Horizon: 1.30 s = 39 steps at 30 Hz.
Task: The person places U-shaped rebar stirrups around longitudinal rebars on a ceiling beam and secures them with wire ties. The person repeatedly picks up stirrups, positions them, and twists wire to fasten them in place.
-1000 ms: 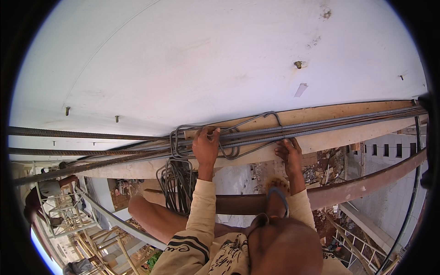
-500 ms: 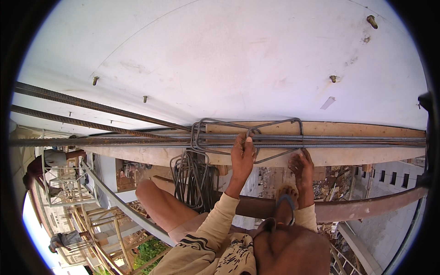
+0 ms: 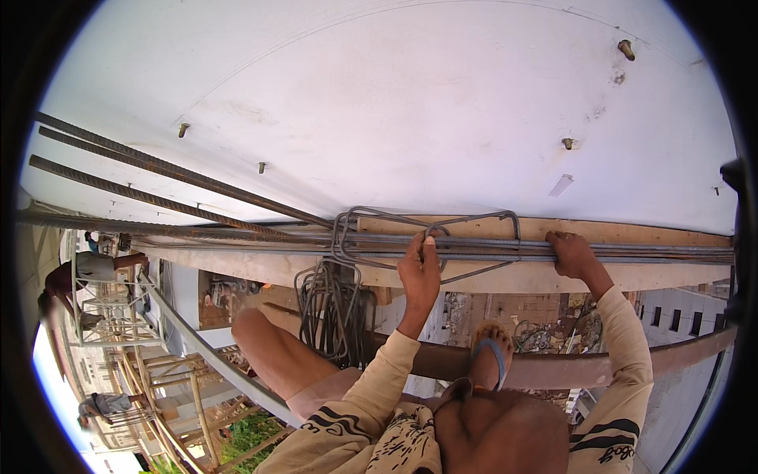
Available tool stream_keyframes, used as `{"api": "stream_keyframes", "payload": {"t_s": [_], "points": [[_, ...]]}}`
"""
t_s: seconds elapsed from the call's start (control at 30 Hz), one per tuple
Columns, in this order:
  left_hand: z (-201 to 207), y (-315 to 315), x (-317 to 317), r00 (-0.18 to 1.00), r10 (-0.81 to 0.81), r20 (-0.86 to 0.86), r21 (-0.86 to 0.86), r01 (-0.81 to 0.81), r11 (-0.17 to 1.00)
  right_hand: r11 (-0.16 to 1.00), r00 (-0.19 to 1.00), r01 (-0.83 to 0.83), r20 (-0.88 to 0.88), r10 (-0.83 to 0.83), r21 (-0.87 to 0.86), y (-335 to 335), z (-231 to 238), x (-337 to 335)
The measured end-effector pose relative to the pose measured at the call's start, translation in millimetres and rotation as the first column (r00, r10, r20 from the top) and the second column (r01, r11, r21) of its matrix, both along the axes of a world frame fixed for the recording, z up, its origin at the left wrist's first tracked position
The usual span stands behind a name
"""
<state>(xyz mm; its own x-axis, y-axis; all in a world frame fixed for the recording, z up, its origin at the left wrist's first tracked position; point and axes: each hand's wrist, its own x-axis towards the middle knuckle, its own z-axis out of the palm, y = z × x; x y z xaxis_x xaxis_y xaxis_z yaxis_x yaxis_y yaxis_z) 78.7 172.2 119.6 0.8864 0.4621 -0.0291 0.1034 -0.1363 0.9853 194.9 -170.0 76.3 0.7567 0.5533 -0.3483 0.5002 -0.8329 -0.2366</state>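
Long steel rebars [image 3: 655, 249] run left to right along a narrow wooden board [image 3: 489, 275]. Bent steel stirrups [image 3: 517, 225] loop around the bars in the middle. My left hand [image 3: 418, 272] pinches the end of a stirrup between thumb and fingers, over the bars. Farther right, my right hand [image 3: 572, 254] is closed over the rebars, its fingertips curled on their far side. Left of my left hand, a bundle of stirrups [image 3: 324, 304] hangs below the board.
A white panel [image 3: 379, 103] with protruding bolts [image 3: 626, 50] rises beyond the board. Rebar ends [image 3: 158, 166] fan out at left. My sandalled foot [image 3: 491, 355] is by a brown beam [image 3: 553, 370], high above the ground. Other people [image 3: 95, 272] are on scaffolding [image 3: 118, 308] at left.
My right hand has moved right and up from below the stirrup's right end onto the rebars. My left hand keeps its pinch on the stirrup. The view has shifted slightly.
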Motion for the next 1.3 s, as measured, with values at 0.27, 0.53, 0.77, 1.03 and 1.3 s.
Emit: {"api": "stream_keyframes", "payload": {"t_s": [0.27,0.53,0.77,1.03,1.3], "points": [[-20,24,21,0.993,0.090,-0.081,0.385,-0.052,0.921,1.000,0.999,-0.002,0.046,0.002,-0.004,5,-1,3],[-26,10,5,0.995,0.094,-0.033,0.240,-0.084,0.967,0.998,0.999,-0.030,-0.019,0.029,-0.057,8,6,8],[-2,-1,9,0.997,0.055,0.045,-0.142,-0.048,0.989,0.997,0.998,-0.019,-0.055,0.015,-0.078,17,4,9],[-9,24,33,0.997,0.019,-0.073,0.229,-0.002,0.973,0.997,0.997,-0.019,-0.075,0.013,-0.073,16,3,11],[-62,-43,0,0.989,0.137,-0.052,-0.049,-0.139,0.989,0.999,0.997,0.006,-0.072,-0.008,-0.040,12,4,13]]}}
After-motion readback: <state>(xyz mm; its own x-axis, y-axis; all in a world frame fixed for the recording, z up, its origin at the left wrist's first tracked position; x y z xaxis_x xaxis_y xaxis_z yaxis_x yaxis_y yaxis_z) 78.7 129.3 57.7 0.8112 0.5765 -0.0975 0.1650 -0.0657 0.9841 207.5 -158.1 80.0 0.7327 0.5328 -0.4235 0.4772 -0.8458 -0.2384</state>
